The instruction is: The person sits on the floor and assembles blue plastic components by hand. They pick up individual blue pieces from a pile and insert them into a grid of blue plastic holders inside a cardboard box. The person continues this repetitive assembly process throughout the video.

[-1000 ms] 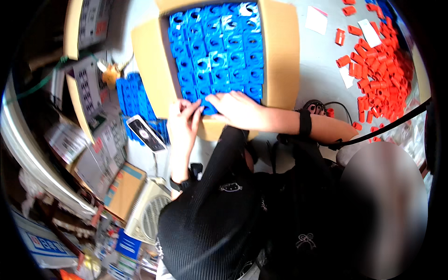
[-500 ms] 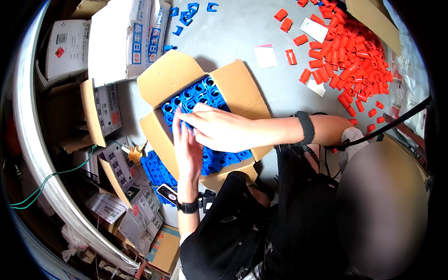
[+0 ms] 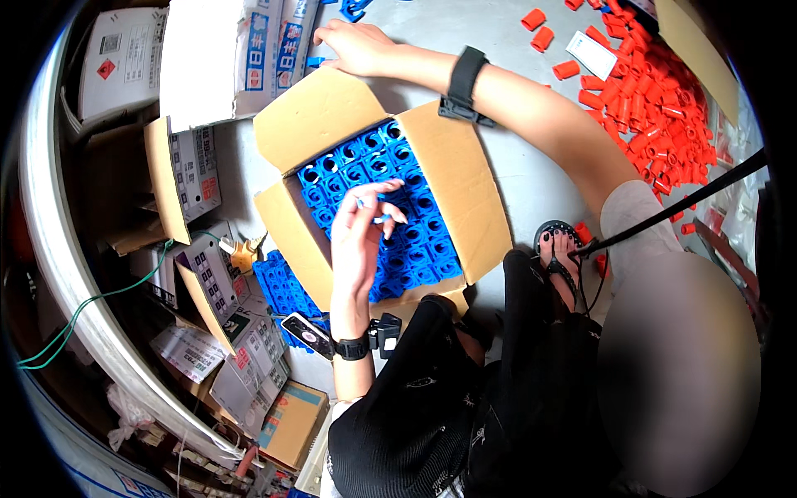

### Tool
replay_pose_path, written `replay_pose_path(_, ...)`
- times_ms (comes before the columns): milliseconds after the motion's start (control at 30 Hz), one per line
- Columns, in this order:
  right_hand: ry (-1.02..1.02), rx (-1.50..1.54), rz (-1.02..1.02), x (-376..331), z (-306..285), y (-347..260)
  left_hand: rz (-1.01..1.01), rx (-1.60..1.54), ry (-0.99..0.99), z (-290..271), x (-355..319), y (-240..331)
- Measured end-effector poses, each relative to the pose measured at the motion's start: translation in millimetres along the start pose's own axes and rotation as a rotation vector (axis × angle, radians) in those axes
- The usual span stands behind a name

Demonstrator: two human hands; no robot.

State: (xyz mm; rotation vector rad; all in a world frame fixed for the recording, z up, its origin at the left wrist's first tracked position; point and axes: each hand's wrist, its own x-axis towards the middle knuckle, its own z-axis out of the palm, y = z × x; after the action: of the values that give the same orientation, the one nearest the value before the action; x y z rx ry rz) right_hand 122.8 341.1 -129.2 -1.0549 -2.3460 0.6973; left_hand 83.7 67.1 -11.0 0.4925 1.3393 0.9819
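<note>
An opened cardboard box (image 3: 486,207) holds rows of blue plastic pipe clips (image 3: 432,249). Over the middle of these rows is my left hand (image 3: 359,228), its fingers curled together. Bits of blue show between those fingers, but whether they belong to a held piece I cannot make out. Beyond the box's far flap, my right hand (image 3: 357,48) reaches down to the floor with thumb and fingers apart. Its fingertips are close to a loose blue clip (image 3: 315,62), beside a white carton. Another loose blue clip (image 3: 354,10) lies just past that hand.
Red plastic fittings (image 3: 639,108) are heaped on the floor at the far right, with a white card (image 3: 592,55) among them. White cartons (image 3: 199,66) stand at the far left. More blue clips (image 3: 282,286) and a phone (image 3: 307,334) are left of the box.
My hands were together over the box. The right hand has moved away to the floor beyond the far flap, while the left stays above the blue clips. The view has shifted slightly.
</note>
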Motion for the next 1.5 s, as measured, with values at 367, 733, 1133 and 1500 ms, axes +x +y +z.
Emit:
replay_pose_path(367,0.116,0.284,0.043,19.4,20.5,32.8,-0.062,-0.271,-0.039,-14.8,-10.6,-27.2)
replay_pose_path(733,-0.227,0.86,0.39,-201.0,-112.2,-77.6,0.082,-0.494,-0.074,-8.5,-30.5,-20.5)
replay_pose_path(1133,0.392,0.843,0.286,-241.4,-71.5,-136.5,0.095,-0.739,0.019,21.7,-39.3,-43.7)
replay_pose_path(1500,0.361,0.614,-0.246,-231.2,-73.2,-157.2,0.209,-0.538,-0.083,-1.9,-52.3,-15.8)
